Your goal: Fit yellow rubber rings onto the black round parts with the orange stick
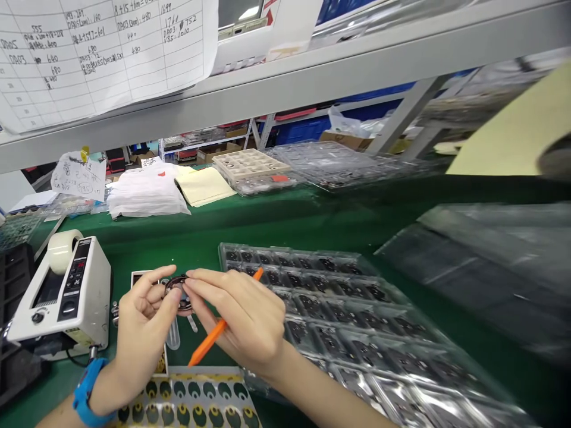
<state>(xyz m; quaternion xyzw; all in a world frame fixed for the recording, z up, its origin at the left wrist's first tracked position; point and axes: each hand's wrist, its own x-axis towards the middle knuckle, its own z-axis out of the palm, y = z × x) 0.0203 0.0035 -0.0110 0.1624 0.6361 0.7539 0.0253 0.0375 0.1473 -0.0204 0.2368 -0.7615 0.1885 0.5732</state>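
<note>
Head view, small round dark part (177,291) with coppery rim, pinched by both hands

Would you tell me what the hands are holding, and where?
Both hands, left and right, pinch a small round part at its rim; the right also holds an orange pen mid-shaft.

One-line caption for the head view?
Both hands, left hand and right hand, pinch a small round part; orange tool in right.

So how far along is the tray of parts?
Done: cannot tell; the tray sits full of dark parts that all look alike. In hand: both hands, left and right, pinch one round part; the right also holds an orange stick. Left: the sticker sheet has many stickers.
</note>
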